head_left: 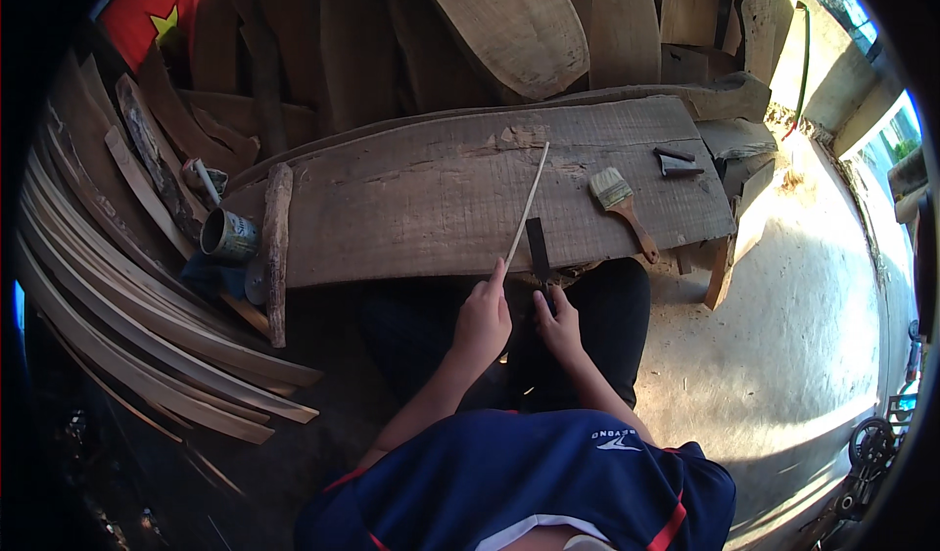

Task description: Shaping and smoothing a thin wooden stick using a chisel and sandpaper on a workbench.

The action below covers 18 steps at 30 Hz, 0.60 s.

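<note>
My left hand (pixel 483 316) is closed round the lower end of a thin pale wooden stick (pixel 529 204), its index finger stretched along it. The stick slants up and away over a broad wooden plank (pixel 392 199). Just right of it, my right hand (pixel 558 323) grips a dark flat-bladed tool (pixel 538 248) with a square end. Its handle is mostly hidden by my fingers, so its exact kind is unclear. The blade points away from me, over the plank's near edge. A wide paintbrush (pixel 614 194) with a wooden handle lies on the plank to the right.
Small dark pieces (pixel 678 166) lie near the plank's right end. At its left end are a rough wooden batten (pixel 279 257) and a tin can (pixel 230 235). Long curved strips (pixel 166 331) fan out at left. Large boards (pixel 519 27) lean behind. Concrete floor (pixel 783 326) extends right.
</note>
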Each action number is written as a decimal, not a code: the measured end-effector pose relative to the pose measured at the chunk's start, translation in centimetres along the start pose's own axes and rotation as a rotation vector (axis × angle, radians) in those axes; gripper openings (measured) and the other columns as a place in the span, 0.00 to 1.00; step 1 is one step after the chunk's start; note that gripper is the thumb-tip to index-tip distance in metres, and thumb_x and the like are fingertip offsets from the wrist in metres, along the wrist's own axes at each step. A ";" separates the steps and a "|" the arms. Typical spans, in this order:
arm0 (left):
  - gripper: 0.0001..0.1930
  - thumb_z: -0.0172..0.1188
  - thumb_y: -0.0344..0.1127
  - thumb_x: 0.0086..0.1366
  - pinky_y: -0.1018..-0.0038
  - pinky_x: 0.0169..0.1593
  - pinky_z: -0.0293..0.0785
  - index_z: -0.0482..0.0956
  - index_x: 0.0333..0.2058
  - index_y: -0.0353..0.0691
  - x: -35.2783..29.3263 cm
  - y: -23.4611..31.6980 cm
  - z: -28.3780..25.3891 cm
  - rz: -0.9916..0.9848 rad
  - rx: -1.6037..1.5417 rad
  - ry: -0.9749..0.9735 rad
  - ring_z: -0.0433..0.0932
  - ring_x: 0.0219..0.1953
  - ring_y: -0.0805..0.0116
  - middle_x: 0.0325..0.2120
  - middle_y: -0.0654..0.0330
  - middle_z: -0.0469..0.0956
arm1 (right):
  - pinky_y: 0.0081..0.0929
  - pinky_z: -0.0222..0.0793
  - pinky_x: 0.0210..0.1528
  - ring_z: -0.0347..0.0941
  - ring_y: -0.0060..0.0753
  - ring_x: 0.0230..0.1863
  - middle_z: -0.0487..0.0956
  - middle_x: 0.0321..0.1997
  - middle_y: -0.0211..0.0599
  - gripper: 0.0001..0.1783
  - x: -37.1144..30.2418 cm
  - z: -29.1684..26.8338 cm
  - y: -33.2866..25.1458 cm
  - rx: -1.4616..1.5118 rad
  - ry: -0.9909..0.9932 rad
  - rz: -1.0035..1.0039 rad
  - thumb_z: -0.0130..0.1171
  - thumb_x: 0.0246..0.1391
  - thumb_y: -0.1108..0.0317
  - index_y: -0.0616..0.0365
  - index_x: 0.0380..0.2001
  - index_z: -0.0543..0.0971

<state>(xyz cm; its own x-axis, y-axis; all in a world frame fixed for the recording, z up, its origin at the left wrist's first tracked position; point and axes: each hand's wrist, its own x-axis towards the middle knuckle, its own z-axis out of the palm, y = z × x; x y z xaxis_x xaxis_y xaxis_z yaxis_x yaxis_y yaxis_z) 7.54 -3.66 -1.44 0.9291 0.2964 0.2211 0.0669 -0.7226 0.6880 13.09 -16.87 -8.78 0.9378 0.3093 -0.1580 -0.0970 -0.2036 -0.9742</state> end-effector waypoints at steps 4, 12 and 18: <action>0.26 0.47 0.26 0.59 0.63 0.35 0.73 0.57 0.57 0.37 1.1 1.3 -0.5 -0.094 0.200 -0.101 0.75 0.31 0.51 0.27 0.46 0.72 | 0.37 0.63 0.21 0.70 0.53 0.21 0.71 0.19 0.52 0.16 0.1 0.4 -1.0 -0.314 0.150 -0.206 0.47 0.57 0.58 0.62 0.26 0.70; 0.31 0.49 0.31 0.57 0.67 0.31 0.76 0.51 0.59 0.33 3.6 3.3 -0.7 -0.132 0.481 -0.209 0.77 0.27 0.53 0.29 0.46 0.73 | 0.43 0.62 0.21 0.70 0.56 0.22 0.71 0.18 0.52 0.13 0.9 1.3 -0.4 -0.344 0.288 -0.356 0.47 0.57 0.62 0.61 0.24 0.69; 0.31 0.50 0.33 0.58 0.70 0.28 0.76 0.51 0.58 0.31 3.5 4.2 0.2 -0.063 0.539 -0.200 0.78 0.27 0.56 0.29 0.47 0.72 | 0.44 0.62 0.21 0.70 0.56 0.22 0.72 0.18 0.53 0.10 0.9 1.8 -0.8 -0.303 0.243 -0.258 0.47 0.56 0.65 0.61 0.27 0.69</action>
<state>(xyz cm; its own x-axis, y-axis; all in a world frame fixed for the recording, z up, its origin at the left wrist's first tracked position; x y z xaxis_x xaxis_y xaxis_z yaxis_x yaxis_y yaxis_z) 11.15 -5.72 2.10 0.9645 0.2632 0.0197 0.2514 -0.9389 0.2351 13.39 -14.73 -8.39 0.9729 0.1661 0.1609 0.2176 -0.4222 -0.8800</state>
